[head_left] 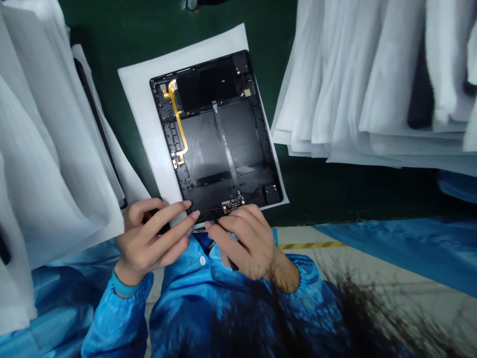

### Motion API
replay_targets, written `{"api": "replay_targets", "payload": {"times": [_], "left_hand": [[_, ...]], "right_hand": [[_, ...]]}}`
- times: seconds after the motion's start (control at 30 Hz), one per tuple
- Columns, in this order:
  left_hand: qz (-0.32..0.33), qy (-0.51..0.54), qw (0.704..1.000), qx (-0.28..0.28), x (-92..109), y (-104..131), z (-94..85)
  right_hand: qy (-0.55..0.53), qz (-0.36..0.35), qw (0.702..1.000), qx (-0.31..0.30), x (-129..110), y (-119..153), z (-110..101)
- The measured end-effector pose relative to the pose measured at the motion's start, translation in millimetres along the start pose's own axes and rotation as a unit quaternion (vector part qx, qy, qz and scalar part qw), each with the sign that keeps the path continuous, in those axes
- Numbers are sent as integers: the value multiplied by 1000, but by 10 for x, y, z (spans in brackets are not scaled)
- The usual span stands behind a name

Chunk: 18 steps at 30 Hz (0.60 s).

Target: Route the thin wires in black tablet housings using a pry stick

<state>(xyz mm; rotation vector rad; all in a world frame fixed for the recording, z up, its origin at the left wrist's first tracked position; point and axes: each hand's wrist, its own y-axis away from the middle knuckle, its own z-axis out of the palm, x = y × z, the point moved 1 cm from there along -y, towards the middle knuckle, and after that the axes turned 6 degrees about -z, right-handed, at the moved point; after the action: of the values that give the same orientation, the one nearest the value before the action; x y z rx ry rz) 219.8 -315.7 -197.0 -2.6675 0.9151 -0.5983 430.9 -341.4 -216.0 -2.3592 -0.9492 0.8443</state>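
Observation:
An opened tablet housing (231, 144), black inside, lies slightly turned on a white sheet (139, 119). A yellow ribbon cable (181, 127) runs down its left side, and a small circuit board (233, 204) sits at its near edge. My left hand (152, 236) has its fingers stretched out, two fingertips resting on the near left corner of the housing. At the near edge, beside the small board, my right hand (246, 238) is closed around a slim dark tool (233, 266). The tool's working tip is mostly hidden by the fingers.
Stacked white sheets with dark panels between them stand on the left (48, 134) and right (343, 84) of the green tabletop (276, 30). The table's near edge runs just before my body. Beyond it the floor carries a yellow-black stripe (313, 245).

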Motion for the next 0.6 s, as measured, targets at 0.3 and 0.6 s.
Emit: {"api": "replay_targets", "payload": {"times": [0.3,0.6], "left_hand": [[-27,12,999,-32,25,-19,-28],[-33,-29,996,-79,34,4,-31]], "right_hand": [[-9,17,1000,15,-22,35,29],[-97,78,991,50,-58,43,-32]]}}
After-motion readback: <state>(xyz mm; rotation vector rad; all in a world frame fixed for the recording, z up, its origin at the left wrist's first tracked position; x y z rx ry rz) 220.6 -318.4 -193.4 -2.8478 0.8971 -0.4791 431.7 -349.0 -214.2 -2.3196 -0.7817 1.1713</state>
